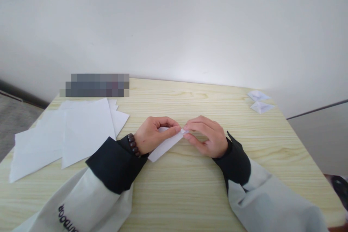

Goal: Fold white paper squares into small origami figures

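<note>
A narrow folded strip of white paper slants across the middle of the table, held between both hands. My left hand, with a dark bead bracelet at the wrist, pinches the strip near its upper right end and covers part of it. From the other side, my right hand grips the small folded tip of the same strip between thumb and fingers. The fingertips of both hands nearly meet there, so the fold itself is partly hidden.
Several loose white paper sheets overlap on the left of the wooden table. Two small folded paper shapes lie at the far right. A blurred-out dark object sits at the back left, before a white wall.
</note>
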Demonstrator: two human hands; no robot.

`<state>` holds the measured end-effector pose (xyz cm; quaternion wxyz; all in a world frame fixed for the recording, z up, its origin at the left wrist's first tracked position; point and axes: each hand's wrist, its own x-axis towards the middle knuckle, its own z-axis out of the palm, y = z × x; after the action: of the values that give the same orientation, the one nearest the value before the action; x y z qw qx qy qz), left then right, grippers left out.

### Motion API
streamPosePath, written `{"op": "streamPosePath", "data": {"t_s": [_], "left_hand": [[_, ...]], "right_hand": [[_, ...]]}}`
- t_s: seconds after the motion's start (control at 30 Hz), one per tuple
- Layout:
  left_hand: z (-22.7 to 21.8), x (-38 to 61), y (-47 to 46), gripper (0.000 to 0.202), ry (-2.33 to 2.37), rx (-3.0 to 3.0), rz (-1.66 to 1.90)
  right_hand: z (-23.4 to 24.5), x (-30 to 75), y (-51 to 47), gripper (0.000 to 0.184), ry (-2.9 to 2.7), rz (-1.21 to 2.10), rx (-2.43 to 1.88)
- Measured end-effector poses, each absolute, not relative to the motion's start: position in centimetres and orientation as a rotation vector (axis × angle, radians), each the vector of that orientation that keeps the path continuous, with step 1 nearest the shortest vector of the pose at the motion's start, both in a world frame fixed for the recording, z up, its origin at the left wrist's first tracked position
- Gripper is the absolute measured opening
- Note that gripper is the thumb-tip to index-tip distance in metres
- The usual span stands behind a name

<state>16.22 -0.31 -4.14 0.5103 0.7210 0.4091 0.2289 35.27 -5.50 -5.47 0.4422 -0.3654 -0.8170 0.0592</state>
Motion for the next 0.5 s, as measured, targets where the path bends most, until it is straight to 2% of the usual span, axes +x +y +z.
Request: {"op": "streamPosePath", "data": {"t_s": [0.17,0.4,0.5], "left_hand": [[-4.2,16.32,-0.64,0.027,1.024,1.787,0.574],[-4.1,16.58,-1.02,0.025,1.042,1.825,0.613],[-4.19,16.56,-1.02,0.027,1.045,1.846,0.591]], "right_hand": [[-5.59,35.34,-5.49,0.008,-2.012,0.268,-1.069],[-5.89,34.83,-5.02,0.024,-2.156,0.219,-1.096],[-5.85,34.63,-5.02,0.023,-2.144,0.213,-1.078]]}}
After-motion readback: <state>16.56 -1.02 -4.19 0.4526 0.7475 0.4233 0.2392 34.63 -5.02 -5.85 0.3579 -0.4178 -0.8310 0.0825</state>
